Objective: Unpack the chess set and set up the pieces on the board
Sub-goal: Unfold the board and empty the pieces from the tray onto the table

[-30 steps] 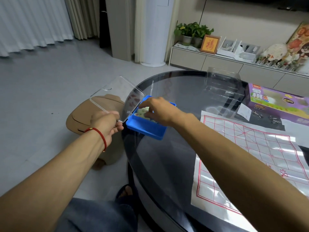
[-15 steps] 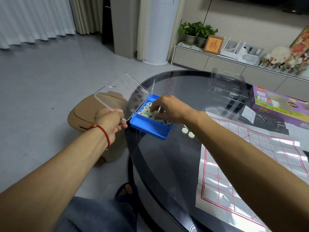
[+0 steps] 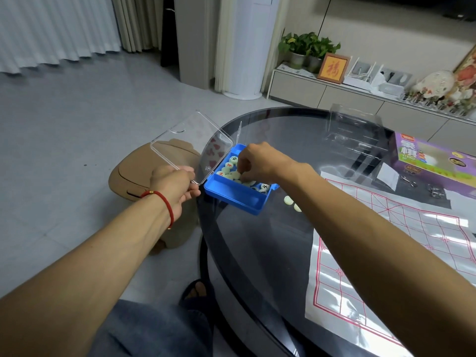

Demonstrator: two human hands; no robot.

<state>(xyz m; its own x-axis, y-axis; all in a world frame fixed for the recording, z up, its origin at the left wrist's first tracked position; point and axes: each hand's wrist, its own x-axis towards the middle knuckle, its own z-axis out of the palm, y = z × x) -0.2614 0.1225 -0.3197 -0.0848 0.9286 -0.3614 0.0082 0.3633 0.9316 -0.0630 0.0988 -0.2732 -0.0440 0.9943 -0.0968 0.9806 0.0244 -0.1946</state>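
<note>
Head view: purple box (image 3: 435,161) bears unreadable Chinese lettering.

Grey tiled floor (image 3: 77,119); white curtains (image 3: 51,29)

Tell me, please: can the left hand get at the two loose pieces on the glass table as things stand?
Probably not. The left hand grips the clear lid at the table's edge, and the blue box and the right hand lie between it and the two loose pieces.
</note>
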